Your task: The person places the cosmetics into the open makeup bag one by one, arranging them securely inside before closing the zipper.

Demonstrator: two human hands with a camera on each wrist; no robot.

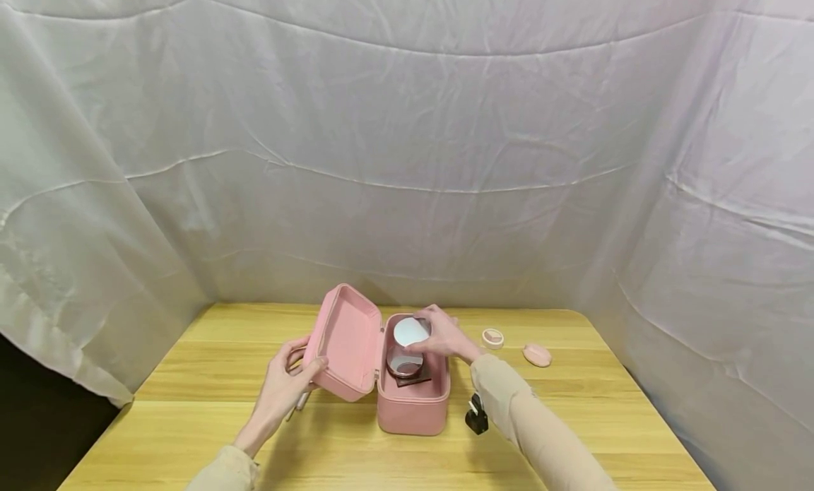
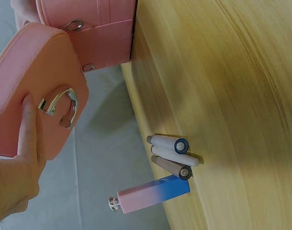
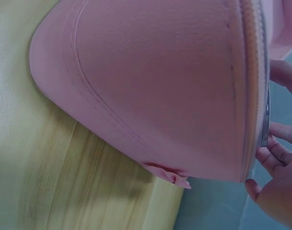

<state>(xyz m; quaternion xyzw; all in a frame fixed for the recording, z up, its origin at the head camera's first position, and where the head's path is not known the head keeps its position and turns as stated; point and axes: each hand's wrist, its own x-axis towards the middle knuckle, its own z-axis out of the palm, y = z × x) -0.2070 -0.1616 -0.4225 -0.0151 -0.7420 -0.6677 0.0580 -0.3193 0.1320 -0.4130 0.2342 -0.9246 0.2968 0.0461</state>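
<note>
A pink zippered cosmetic case [image 1: 413,415] stands on the table with its lid [image 1: 346,335] swung out to the left. My left hand [image 1: 286,381] grips this lid, thumb at the near rim and fingers on the outside, beside a metal handle [image 2: 62,106] in the left wrist view. At the case opening, my right hand [image 1: 440,333] holds a round mirror compact [image 1: 410,332] at its edge. Below it, another round shiny surface [image 1: 405,364] shows; whether it belongs to the same compact I cannot tell. Under that lies a dark square flat item [image 1: 415,379] inside the case.
Several slim tubes [image 2: 170,143] and a pink-to-blue tube [image 2: 153,192] lie left of the case. To the right are a round pan [image 1: 492,338], a pink oval item [image 1: 537,355] and a small black object [image 1: 476,415]. Pale curtains [image 1: 407,159] surround the table.
</note>
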